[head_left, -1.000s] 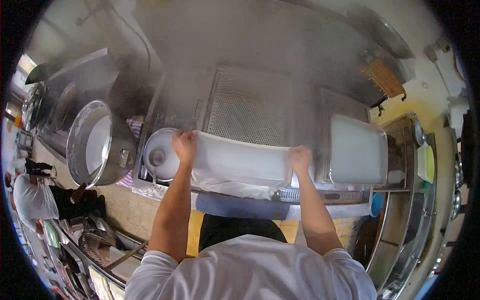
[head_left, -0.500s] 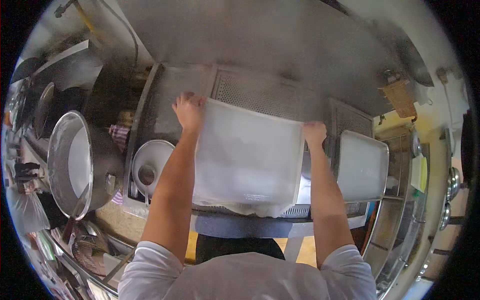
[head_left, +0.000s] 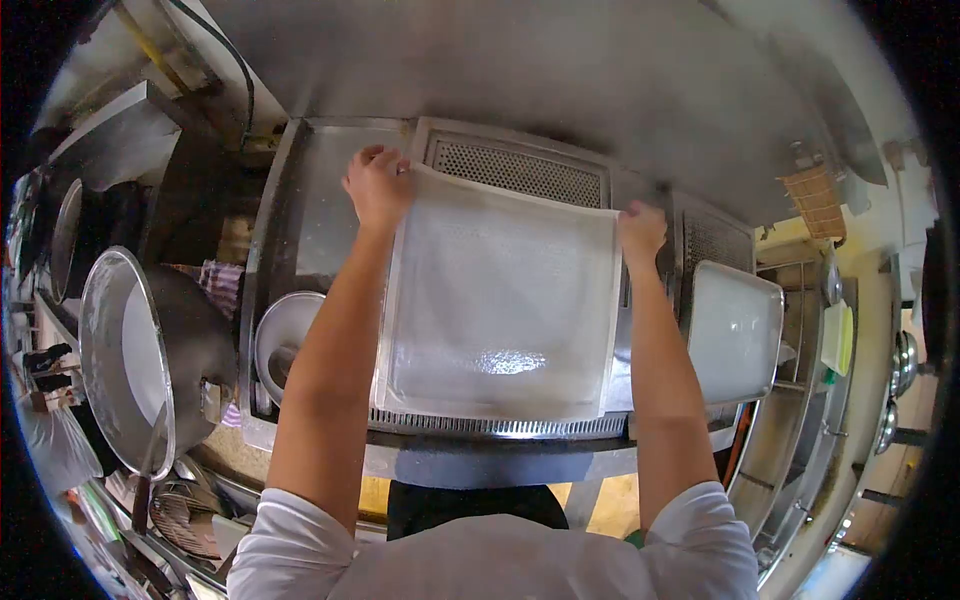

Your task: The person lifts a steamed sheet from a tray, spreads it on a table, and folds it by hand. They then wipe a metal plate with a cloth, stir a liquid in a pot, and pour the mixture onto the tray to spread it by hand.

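A thin, whitish translucent cloth (head_left: 500, 280) is spread over the middle section of a metal steamer counter (head_left: 345, 170), with a wet, shiny patch near its close edge. At its far left corner, my left hand (head_left: 377, 190) is closed on the cloth. The far right corner is pinched in my right hand (head_left: 643, 232). Beyond the far edge shows a perforated metal plate (head_left: 520, 175). Along the close edge runs a slotted metal strip (head_left: 500, 427). What lies directly under the cloth is hidden.
On the left stands a large metal pot (head_left: 205, 350) of white liquid. Beside my left forearm is a round metal pan (head_left: 275, 325). A shallow tray with a white surface (head_left: 737, 325) sits at the right. A bamboo mat (head_left: 812, 205) hangs at far right.
My hands have moved slightly away from me with the cloth. Its close edge, rumpled before, now lies straighter and farther from me, uncovering more of the slotted strip. The steam looks thinner.
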A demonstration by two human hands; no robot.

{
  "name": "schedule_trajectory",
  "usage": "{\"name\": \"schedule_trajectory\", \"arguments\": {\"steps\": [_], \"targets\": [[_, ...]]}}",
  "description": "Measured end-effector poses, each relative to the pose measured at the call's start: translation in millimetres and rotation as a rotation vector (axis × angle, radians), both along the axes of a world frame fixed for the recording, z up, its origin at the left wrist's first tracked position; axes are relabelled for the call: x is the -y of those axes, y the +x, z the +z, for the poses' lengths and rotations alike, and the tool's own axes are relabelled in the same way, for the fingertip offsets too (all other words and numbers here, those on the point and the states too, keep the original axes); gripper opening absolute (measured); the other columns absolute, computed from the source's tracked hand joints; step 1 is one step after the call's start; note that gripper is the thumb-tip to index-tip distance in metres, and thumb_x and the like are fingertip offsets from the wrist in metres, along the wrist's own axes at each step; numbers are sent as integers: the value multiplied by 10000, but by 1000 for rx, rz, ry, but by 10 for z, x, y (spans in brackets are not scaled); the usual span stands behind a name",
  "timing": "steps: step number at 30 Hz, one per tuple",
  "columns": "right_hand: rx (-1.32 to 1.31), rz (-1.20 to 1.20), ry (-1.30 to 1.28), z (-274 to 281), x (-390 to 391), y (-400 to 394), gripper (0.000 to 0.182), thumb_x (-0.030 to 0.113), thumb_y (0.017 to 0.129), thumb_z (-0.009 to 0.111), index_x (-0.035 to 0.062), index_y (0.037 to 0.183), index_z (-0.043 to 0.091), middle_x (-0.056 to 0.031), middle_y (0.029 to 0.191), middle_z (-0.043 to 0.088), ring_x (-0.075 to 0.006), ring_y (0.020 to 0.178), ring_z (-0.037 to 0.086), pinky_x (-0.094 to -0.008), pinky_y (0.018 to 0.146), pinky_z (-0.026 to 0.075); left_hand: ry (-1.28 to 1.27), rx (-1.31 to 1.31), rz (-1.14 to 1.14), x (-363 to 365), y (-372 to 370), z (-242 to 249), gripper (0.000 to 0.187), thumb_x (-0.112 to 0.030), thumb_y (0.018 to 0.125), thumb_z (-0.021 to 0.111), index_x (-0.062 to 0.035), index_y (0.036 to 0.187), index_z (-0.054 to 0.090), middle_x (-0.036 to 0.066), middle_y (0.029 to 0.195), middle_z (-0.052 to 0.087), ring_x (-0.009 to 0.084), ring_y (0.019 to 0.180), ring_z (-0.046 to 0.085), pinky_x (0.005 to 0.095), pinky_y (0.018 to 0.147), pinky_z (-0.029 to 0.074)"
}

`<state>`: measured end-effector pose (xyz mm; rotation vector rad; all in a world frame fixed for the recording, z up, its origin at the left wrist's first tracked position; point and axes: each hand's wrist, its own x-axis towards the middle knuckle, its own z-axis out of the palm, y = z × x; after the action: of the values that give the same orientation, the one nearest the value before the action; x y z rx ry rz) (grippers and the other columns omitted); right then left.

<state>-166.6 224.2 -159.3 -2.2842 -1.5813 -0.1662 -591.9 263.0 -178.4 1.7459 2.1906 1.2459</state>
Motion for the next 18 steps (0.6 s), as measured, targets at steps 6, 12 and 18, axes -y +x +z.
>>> {"name": "schedule_trajectory", "arguments": {"steps": [6, 12, 18], "targets": [[-576, 36, -397, 190, 171, -461, 524, 211, 909, 662, -14, 1371, 563, -135, 801, 676, -204, 700, 666, -341, 558, 532, 66, 141, -18, 100, -87, 50, 234, -182, 854, 694, -140, 1078, 747, 70, 1228, 645, 300, 1203, 559, 498, 1030, 388], [-1014, -10, -432, 191, 256, -904, 708, 177, 929, 651, -13, 1540, 349, -89, 760, 638, -127, 580, 581, -284, 432, 441, 28, 50, -114, 206, -215, 52, 292, -115, 838, 664, -146, 1123, 722, 77, 1253, 628, 318, 1213, 548, 503, 1029, 390], [-1508, 276, -505, 377, 141, -2178, 692, 120, 943, 624, 11, 1557, 323, -89, 795, 629, -141, 556, 537, -293, 483, 446, -153, -303, -239, 280, -168, 67, 452, -133, 839, 635, -223, 1281, 668, 139, 1445, 503, 368, 1341, 451, 570, 1095, 345]]}}
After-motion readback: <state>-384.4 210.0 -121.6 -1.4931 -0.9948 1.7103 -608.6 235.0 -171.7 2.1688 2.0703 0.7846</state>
